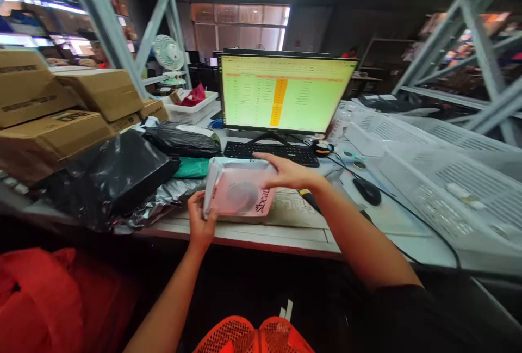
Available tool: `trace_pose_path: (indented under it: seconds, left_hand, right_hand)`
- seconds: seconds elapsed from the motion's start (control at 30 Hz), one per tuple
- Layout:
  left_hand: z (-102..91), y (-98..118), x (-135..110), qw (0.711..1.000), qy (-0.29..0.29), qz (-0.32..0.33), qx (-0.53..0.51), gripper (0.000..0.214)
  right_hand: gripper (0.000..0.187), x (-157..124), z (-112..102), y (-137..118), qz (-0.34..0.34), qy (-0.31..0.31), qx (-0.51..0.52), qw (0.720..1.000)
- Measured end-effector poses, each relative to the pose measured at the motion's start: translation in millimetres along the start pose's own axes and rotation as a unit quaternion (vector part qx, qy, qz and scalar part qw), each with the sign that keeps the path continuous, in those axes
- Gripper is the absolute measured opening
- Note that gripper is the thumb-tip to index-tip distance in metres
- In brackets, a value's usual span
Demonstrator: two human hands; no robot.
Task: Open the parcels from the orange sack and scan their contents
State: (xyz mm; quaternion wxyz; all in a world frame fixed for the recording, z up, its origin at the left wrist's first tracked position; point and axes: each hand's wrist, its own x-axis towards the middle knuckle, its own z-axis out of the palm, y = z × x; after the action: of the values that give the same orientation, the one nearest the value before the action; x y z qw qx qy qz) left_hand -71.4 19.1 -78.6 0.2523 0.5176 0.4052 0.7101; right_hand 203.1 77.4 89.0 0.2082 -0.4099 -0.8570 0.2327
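Observation:
A flat pink package in clear plastic wrap (238,187), with dark lettering on one corner, is raised slightly above the desk. My left hand (202,217) grips its lower left edge from below. My right hand (285,172) reaches across from the right, its fingers pressed over the package's top edge. Just behind the package lie a black keyboard (271,153) and a green plastic parcel (191,168). Silver foil wrap (159,200) lies to the left of my left hand.
Cardboard boxes (49,124) and black plastic parcels (110,176) are piled at the left. A monitor (285,92) stands behind the keyboard. A corded mouse (367,191) sits right of my forearm, beside white plastic baskets (448,179). Red cloth (57,298) lies below the desk edge.

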Motion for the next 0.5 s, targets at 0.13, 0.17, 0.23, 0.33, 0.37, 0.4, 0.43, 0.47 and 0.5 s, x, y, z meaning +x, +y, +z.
trace_pose_path:
  seconds: [0.13, 0.17, 0.23, 0.33, 0.37, 0.4, 0.43, 0.47, 0.5]
  left_hand:
    - [-11.4, -4.2, -0.4, 0.998, -0.056, -0.03, 0.003, 0.078]
    - [-12.1, -4.3, 1.3, 0.994, -0.091, -0.05, -0.028, 0.08]
    - [-10.5, -1.2, 5.3, 0.979, -0.152, -0.093, -0.098, 0.078]
    - [-6.4, 9.8, 6.8, 0.967, -0.177, -0.126, -0.131, 0.066]
    - [-5.8, 13.9, 5.6, 0.969, -0.175, -0.125, -0.118, 0.062]
    - [-5.9, 17.4, 3.8, 0.971, -0.177, -0.121, -0.101, 0.058]
    - [-6.5, 20.1, 1.8, 0.973, -0.181, -0.115, -0.083, 0.055]
    - [-7.3, 21.7, 0.1, 0.975, -0.187, -0.108, -0.062, 0.051]
    - [-7.8, 22.1, -1.0, 0.976, -0.192, -0.1, -0.038, 0.048]
  right_hand:
    - [0.038, -60.7, -2.1, -31.8, 0.095, 0.041, -0.035, 0.994]
    - [0.033, -84.1, -8.8, -31.5, 0.111, 0.078, -0.01, 0.991]
    - [0.037, -146.8, -26.6, -27.0, 0.166, 0.21, 0.041, 0.962]
    - [0.043, -276.6, -48.1, -31.8, 0.282, 0.523, 0.038, 0.803]
    - [0.044, -324.9, -50.6, -39.3, 0.298, 0.597, 0.011, 0.744]
    - [0.047, -373.3, -50.2, -49.4, 0.308, 0.643, -0.014, 0.701]
    - [0.053, -420.4, -46.8, -61.4, 0.315, 0.683, -0.045, 0.657]
    - [0.065, -464.6, -40.5, -74.4, 0.325, 0.724, -0.104, 0.6]
    - [0.076, -504.2, -31.8, -87.3, 0.348, 0.741, -0.146, 0.556]
